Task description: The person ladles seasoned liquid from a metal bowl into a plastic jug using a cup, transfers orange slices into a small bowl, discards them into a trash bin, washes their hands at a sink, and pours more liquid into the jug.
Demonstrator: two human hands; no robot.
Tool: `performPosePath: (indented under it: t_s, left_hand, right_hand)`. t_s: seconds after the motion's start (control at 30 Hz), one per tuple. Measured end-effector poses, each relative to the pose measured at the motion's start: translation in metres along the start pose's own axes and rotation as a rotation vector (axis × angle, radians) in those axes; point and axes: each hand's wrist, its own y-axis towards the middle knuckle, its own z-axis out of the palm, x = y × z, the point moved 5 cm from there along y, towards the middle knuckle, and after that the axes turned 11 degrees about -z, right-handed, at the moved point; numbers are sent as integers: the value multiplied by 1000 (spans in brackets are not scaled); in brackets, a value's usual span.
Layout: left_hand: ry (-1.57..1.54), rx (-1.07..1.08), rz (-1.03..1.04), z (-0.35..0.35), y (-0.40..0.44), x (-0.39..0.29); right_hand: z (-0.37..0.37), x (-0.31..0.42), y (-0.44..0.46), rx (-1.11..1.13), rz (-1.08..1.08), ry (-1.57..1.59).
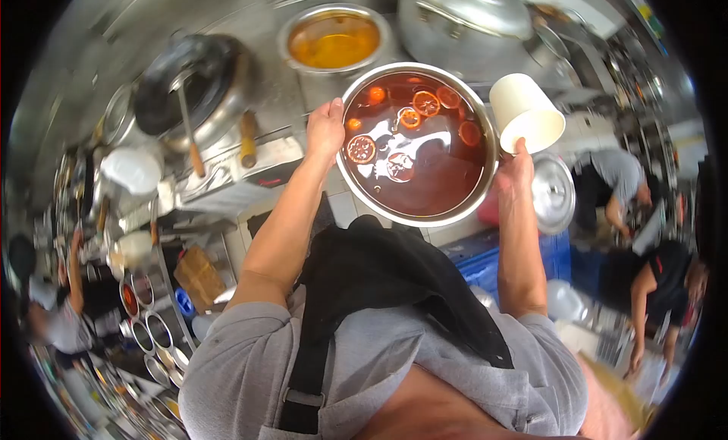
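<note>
Between my hands is a round steel pot (491, 148) of dark red liquid, with orange and citrus slices (361, 149) floating in it. My left hand (326, 131) is closed on the pot's left rim, thumb on top. At the right side, my right hand (516, 169) pinches the edge of a tilted white paper cup (522, 99) with its thumb. That hand also rests against the pot's right side; its other fingers are largely hidden, so I cannot tell how they grip the pot.
Beyond the pot stand a steel basin (291, 59) of amber liquid and a large lidded stockpot (470, 49). A wok (189, 80) with a ladle sits at left. A blue crate (481, 258) is below right. Co-workers (614, 178) stand at right; another person (57, 315) is at left.
</note>
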Motion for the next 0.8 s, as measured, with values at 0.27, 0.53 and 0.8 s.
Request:
performPosePath:
  t_s: [0.27, 0.53, 0.8]
  left_hand:
    - [-103, -300, -28, -144, -35, -6]
    - [-109, -453, 41, -269, -29, 0]
    - [-64, -525, -27, -370, -32, 16]
  right_hand:
    - [160, -32, -62, 169, 153, -193]
    - [252, -102, -118, 279, 188, -222]
    - [317, -166, -168, 319, 215, -217]
